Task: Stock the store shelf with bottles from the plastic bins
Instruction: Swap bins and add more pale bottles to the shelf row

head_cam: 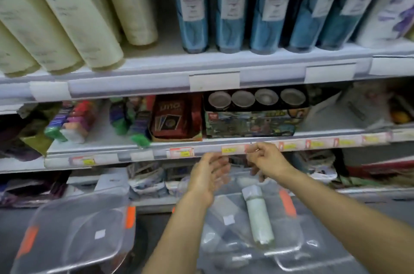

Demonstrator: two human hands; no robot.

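A pale green bottle with a grey cap lies in a clear plastic bin below my hands, beside a clear, blurred bottle. My left hand hovers above the bin with relaxed, straight fingers and holds nothing. My right hand is at the middle shelf's price rail, fingers loosely curled, with nothing visible in them. On the top shelf stand tall cream bottles at the left and blue bottles at the right.
A second clear bin with orange clips sits at the lower left, nothing visible inside. The middle shelf holds card packs, a boxed toy set and colourful packets. Bagged goods crowd the lowest shelf. A white bottle with purple print stands at the top right.
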